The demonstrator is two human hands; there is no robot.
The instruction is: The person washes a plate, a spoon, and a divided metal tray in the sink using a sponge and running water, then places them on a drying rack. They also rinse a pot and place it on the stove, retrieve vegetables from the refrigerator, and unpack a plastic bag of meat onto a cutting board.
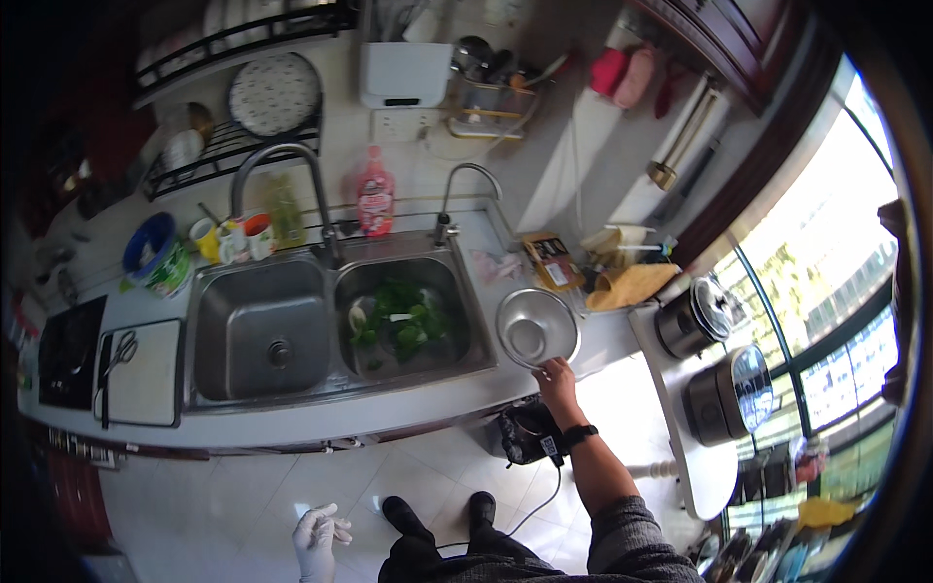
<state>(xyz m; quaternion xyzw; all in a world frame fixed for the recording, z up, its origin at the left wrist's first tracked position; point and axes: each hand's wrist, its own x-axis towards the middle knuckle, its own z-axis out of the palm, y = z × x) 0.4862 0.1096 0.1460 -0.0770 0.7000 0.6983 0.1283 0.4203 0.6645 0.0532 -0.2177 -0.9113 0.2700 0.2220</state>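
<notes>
With its fingers at the near rim, my right hand (558, 382) grips a stainless steel bowl (539, 328) on the counter, right of the sink. The bowl has nothing in it. Over the floor at the lower left is my left hand (318, 538) in a white glove, fingers loosely curled and nothing visible in them. Green leafy vegetables (404, 317) lie in the right basin of the stainless steel double sink (332, 386). The left basin (248, 321) holds nothing.
A curved faucet (321, 189) rises behind the sink. A white cutting board (149, 386) with scissors (120, 353) lies left of it. Behind stand a red bottle (375, 193) and mugs (259, 235). A black-lined bin (521, 433) stands below my right forearm; rice cookers (703, 401) are on the right.
</notes>
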